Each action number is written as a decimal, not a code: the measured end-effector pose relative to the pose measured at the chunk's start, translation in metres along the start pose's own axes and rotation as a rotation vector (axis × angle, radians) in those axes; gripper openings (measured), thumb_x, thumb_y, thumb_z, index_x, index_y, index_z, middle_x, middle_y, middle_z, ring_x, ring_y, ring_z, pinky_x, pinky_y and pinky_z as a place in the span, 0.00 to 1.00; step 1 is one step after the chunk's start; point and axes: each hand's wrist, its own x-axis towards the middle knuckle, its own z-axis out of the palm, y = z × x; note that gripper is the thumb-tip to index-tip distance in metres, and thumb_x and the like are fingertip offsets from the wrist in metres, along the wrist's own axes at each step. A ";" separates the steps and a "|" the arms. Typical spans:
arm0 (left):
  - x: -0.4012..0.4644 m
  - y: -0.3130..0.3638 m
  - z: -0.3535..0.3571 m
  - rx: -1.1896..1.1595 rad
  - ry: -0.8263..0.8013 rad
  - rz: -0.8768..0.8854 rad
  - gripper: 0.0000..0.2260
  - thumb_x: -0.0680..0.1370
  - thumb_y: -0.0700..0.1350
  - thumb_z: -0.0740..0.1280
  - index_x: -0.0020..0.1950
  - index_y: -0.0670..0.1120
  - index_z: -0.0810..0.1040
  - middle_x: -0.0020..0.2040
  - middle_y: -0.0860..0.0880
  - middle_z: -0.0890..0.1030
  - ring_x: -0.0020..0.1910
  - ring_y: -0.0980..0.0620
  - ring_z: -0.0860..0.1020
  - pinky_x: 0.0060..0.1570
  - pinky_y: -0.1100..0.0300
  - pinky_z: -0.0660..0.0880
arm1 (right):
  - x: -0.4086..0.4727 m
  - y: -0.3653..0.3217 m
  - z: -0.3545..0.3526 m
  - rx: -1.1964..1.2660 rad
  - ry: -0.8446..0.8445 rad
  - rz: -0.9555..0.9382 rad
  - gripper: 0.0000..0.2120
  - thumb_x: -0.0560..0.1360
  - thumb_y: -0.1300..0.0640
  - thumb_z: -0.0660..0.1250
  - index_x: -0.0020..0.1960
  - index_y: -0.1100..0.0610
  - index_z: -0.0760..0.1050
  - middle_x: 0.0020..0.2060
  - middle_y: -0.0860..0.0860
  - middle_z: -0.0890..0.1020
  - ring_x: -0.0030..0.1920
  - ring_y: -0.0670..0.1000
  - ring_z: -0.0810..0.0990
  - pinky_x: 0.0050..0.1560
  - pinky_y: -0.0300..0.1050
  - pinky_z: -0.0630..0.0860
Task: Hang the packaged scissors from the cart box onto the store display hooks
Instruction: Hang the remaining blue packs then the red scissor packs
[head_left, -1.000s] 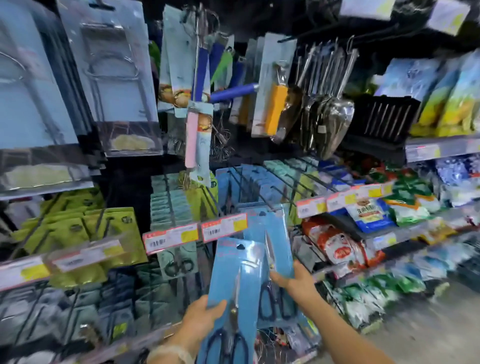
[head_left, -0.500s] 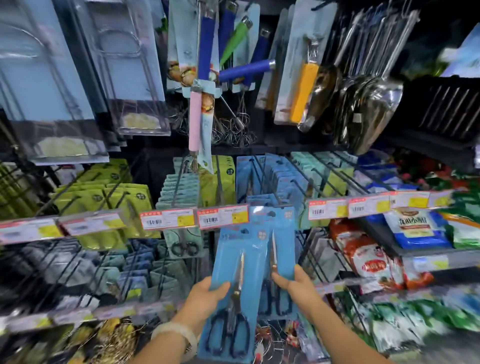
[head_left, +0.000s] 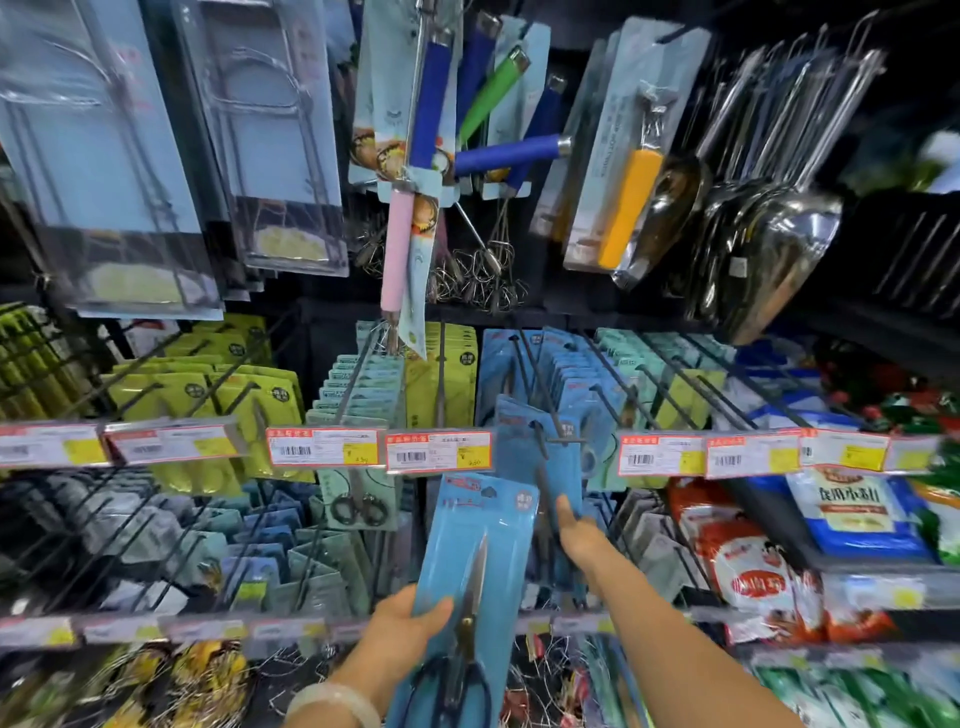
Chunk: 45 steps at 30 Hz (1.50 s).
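Two blue scissors packs in play: I'm seeing the left hand (head_left: 402, 631) gripping the near pack (head_left: 478, 561) low (thumb across its front), the right hand (head_left: 579, 535) holding the far pack (head_left: 540, 457) against a display hook (head_left: 540, 441).

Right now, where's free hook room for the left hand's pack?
Bare rod on the blue-pack hook, between the back packs and the front pack the right hand holds. The teal row left of it looks packed. Left hand grips spare pack below.
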 end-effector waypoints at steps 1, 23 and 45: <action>0.001 0.001 0.002 0.011 -0.008 0.006 0.06 0.77 0.37 0.66 0.53 0.43 0.77 0.46 0.47 0.80 0.43 0.51 0.77 0.35 0.68 0.72 | 0.001 -0.004 -0.002 -0.028 0.004 0.010 0.35 0.79 0.38 0.45 0.73 0.64 0.58 0.67 0.61 0.70 0.65 0.59 0.71 0.65 0.50 0.68; 0.000 0.007 0.054 -0.136 0.007 0.061 0.04 0.76 0.36 0.67 0.48 0.41 0.80 0.39 0.48 0.83 0.42 0.46 0.80 0.53 0.48 0.77 | -0.082 0.043 0.001 0.327 -0.116 -0.421 0.12 0.74 0.69 0.66 0.51 0.54 0.74 0.47 0.52 0.82 0.46 0.50 0.81 0.42 0.37 0.79; 0.084 0.048 0.068 0.295 -0.007 0.084 0.16 0.76 0.49 0.66 0.61 0.48 0.66 0.55 0.50 0.76 0.58 0.47 0.77 0.58 0.59 0.72 | 0.000 -0.016 0.001 0.009 0.026 -0.272 0.12 0.79 0.56 0.61 0.60 0.60 0.66 0.60 0.60 0.76 0.58 0.59 0.76 0.55 0.51 0.74</action>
